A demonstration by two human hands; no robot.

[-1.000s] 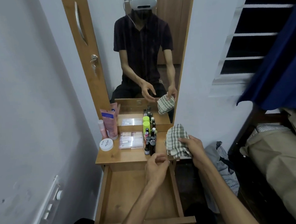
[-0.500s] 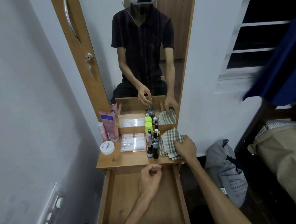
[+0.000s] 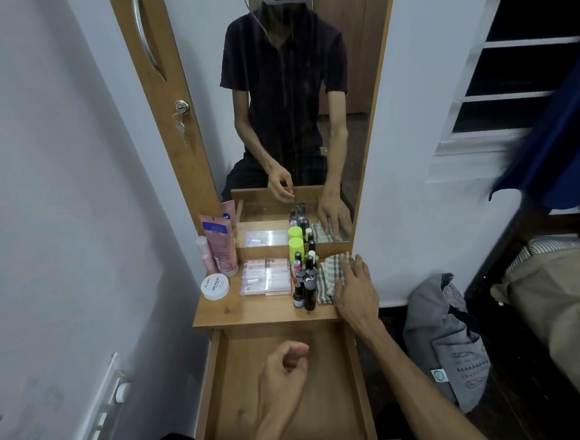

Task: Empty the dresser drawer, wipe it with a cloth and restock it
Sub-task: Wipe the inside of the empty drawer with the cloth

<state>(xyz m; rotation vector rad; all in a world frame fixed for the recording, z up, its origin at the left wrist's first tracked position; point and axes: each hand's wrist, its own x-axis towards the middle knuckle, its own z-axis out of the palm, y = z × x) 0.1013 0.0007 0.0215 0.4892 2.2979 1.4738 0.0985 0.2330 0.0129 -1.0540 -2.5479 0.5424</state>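
Checked cloth (image 3: 330, 275) under flat right hand (image 3: 353, 292); left hand (image 3: 282, 370) loosely curled, empty.

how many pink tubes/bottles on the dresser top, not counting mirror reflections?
2: a tall pink tube at the back left against the mirror, and a slimmer pink bottle just left of it. Others may be hidden.
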